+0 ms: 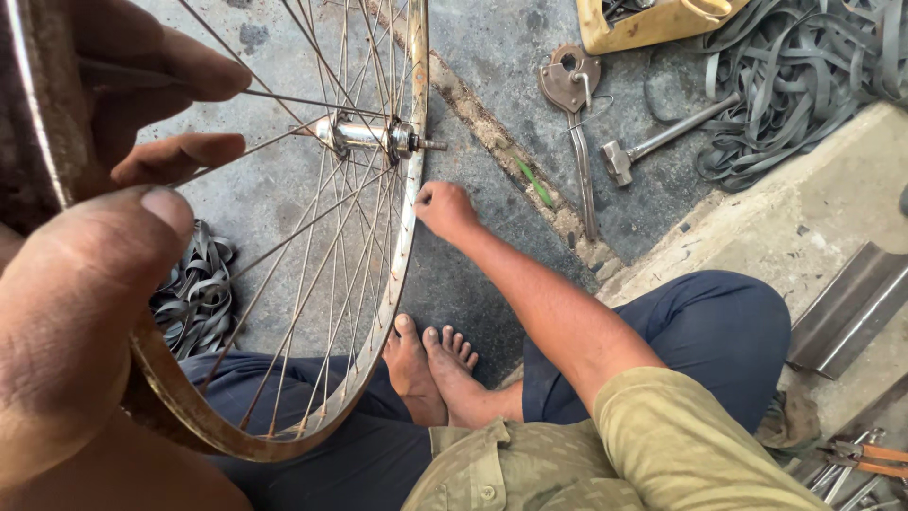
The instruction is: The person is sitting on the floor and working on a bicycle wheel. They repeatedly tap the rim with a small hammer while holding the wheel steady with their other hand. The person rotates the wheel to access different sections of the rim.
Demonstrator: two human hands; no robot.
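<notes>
The bicycle wheel (pixel 312 284) stands upright on its rim in front of the seated person, over the lap, hub (pixel 364 135) w/ axle pointing right. Left hand (pixel 104 246) is very close to the camera, its grip clenched round the rusty rim on the near side, fingers reaching in among the spokes (pixel 284 104). Right hand (pixel 445 206) – a closed fist – pinches at the rim's far edge, about where a spoke meets it; whether it holds a small tool I can't tell.

To do this well, I'd judge: keep the left grip firm so the wheel doesn't wobble, work one spoke at a time, small turns, and check the rim stays true.

On the concrete floor (pixel 492 57) lie a hammer (pixel 653 147), a long metal tool (pixel 577 123), a yellow container (pixel 653 24) and heaps of rubber strips (pixel 804 76) – all well apart from the hands.
</notes>
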